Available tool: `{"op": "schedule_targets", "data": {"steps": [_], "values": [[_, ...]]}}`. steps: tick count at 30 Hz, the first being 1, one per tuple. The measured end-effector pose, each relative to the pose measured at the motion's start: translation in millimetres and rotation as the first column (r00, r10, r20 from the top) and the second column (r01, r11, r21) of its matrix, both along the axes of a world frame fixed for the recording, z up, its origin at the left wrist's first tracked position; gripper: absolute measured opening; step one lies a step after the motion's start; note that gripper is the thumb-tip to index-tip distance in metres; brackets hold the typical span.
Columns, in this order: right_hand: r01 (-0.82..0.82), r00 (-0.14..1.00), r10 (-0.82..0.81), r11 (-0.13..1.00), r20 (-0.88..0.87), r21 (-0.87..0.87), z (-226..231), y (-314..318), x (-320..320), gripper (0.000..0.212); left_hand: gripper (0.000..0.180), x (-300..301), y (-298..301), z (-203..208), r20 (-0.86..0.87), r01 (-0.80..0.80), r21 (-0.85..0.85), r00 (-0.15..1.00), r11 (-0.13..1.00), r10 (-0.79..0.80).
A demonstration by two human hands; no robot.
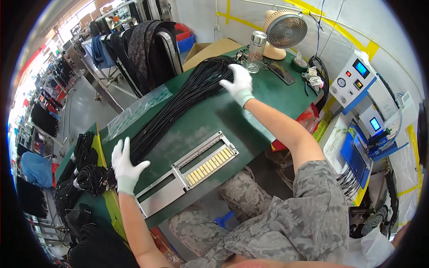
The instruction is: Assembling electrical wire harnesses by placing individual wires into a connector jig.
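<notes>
Cables [178,105] lie in a long black bundle across the green surface [250,111]. Left hand [126,166] rests spread on one end; right hand [239,83] presses flat on the other, neither gripping.

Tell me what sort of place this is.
Most likely a cable-assembly factory floor. Both gloved hands, left hand and right hand, rest on a long bundle of black cables on a green workbench, beside a metal jig and blue-and-white bench machines.
</notes>
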State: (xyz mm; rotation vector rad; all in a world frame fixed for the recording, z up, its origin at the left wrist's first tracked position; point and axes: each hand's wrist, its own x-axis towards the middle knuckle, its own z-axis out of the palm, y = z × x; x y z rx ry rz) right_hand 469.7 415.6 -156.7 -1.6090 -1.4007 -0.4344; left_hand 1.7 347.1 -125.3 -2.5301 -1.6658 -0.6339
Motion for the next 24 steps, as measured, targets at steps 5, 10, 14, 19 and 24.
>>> {"op": "schedule_targets", "data": {"steps": [5, 10, 14, 19, 24], "values": [[0.006, 0.933, -0.177, 0.877, -0.312, -0.48, -26, 24, 84, 0.117, 0.124, 59, 77, -32, -0.266, -0.075, -0.207, 0.964, 0.975, 0.018], [-0.115, 0.943, -0.058, 0.868, -0.329, -0.483, -50, 34, 101, 0.102, 0.122, 120, 132, -41, -0.212, 0.107, -0.22, 0.965, 0.97, -0.155], [-0.252, 0.947, 0.097, 0.818, -0.307, -0.518, -35, -12, 105, 0.086, 0.092, 132, 149, -41, -0.137, 0.174, -0.311, 0.965, 0.934, -0.226], [-0.352, 0.936, 0.227, 0.648, -0.271, -0.675, -22, -80, 130, 0.092, 0.071, 107, 144, -45, -0.034, 0.324, -0.278, 0.938, 0.904, -0.346], [0.144, 0.964, -0.248, 0.793, -0.098, -0.592, -14, -68, 234, 0.103, 0.075, 98, 117, -36, -0.012, 0.352, -0.322, 0.927, 0.879, -0.376]]}}
